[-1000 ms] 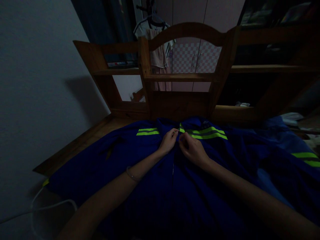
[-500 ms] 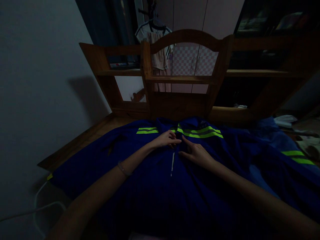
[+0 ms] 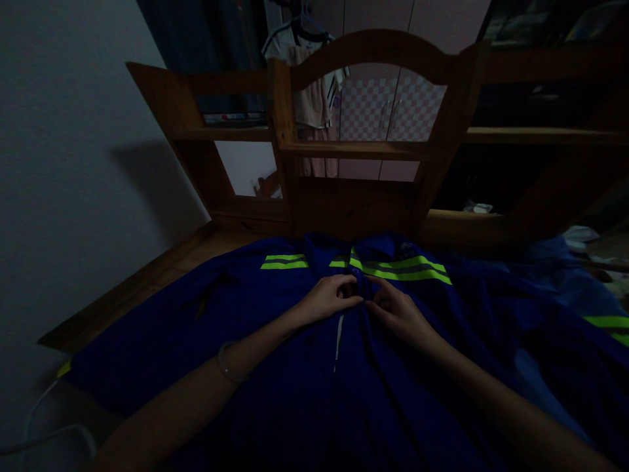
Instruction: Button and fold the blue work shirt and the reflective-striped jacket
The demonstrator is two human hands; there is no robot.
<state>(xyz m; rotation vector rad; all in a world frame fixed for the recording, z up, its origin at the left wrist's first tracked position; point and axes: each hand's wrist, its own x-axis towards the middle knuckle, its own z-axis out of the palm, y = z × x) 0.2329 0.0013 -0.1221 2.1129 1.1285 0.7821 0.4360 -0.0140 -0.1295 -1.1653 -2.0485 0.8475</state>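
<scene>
A dark blue work jacket with yellow-green reflective stripes lies spread flat on the bed, collar toward the headboard. My left hand and my right hand meet at the front opening just below the collar. Both have their fingers curled and pinch the jacket's front edges together. A pale strip of the front closure shows just below the hands. A bracelet sits on my left wrist.
A wooden headboard with shelves stands right behind the jacket. The wall is on the left, and a white cable lies at the lower left. Clothes hang on a hanger behind the headboard.
My right hand lay open on the jacket half a second ago; now both hands are closed on the front edges, a little lower than a second ago.
</scene>
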